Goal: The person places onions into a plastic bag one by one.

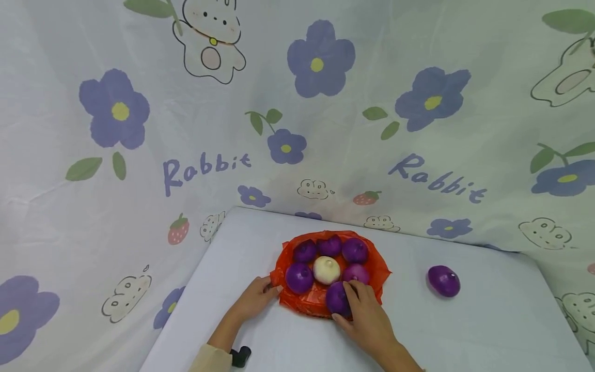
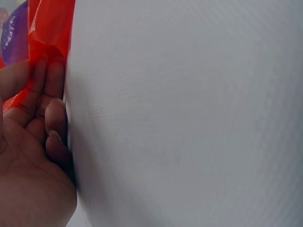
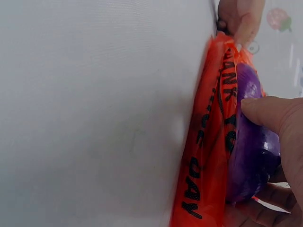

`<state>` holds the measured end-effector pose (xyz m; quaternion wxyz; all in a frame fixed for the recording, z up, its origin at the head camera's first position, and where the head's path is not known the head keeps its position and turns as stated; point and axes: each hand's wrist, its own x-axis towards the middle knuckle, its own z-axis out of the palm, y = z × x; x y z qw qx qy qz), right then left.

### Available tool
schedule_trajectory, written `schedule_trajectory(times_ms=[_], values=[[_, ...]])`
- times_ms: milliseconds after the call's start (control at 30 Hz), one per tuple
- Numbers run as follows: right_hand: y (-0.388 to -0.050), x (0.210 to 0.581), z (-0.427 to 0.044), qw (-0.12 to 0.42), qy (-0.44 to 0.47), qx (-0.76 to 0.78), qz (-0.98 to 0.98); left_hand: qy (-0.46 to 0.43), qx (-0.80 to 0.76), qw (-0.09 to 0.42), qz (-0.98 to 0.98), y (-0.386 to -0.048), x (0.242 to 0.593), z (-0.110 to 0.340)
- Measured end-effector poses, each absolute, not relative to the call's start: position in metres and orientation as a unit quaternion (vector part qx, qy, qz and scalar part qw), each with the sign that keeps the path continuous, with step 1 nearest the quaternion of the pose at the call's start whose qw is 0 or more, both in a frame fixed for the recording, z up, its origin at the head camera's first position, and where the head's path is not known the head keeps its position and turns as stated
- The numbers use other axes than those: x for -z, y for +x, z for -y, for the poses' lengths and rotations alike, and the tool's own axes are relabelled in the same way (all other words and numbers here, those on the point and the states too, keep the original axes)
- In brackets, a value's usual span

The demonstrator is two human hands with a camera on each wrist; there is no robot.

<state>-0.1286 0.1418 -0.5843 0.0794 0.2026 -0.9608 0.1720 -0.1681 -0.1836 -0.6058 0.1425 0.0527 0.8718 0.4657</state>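
Observation:
A red plastic bag lies spread on the white table with several purple onions and one white onion on it. At its left edge my left hand pinches the plastic between thumb and fingers; the left wrist view shows the red film at the fingertips. My right hand holds a purple onion at the bag's near side, thumb on one side and fingers on the other. In the right wrist view that onion sits against the bag's printed edge.
A single purple onion lies apart on the table to the right of the bag. Beside the left forearm is a small black object. A white cloth printed with flowers and rabbits hangs behind and around the table.

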Motion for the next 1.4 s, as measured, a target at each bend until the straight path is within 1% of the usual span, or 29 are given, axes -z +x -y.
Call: schedule_trajectory(times_ms=[367, 733, 967, 1200, 1400], values=[[-0.131, 0.581, -0.146, 0.091, 0.198, -0.161, 0.963, 0.054, -0.467, 0.142, -0.871, -0.172, 0.607, 0.184], [-0.134, 0.579, -0.150, 0.087, 0.177, -0.140, 0.970, 0.049, -0.468, 0.145, -0.870, -0.171, 0.607, 0.184], [-0.133, 0.578, -0.150, 0.070, 0.177, -0.144, 0.971, 0.049, -0.466, 0.144, -0.872, -0.171, 0.607, 0.184], [-0.130, 0.569, -0.158, 0.098, 0.174, -0.186, 0.962, 0.047, -0.465, 0.143, -0.872, -0.170, 0.607, 0.182], [-0.134, 0.557, -0.182, 0.123, 0.146, -0.199, 0.961, 0.047, -0.465, 0.142, -0.873, -0.169, 0.606, 0.182]])
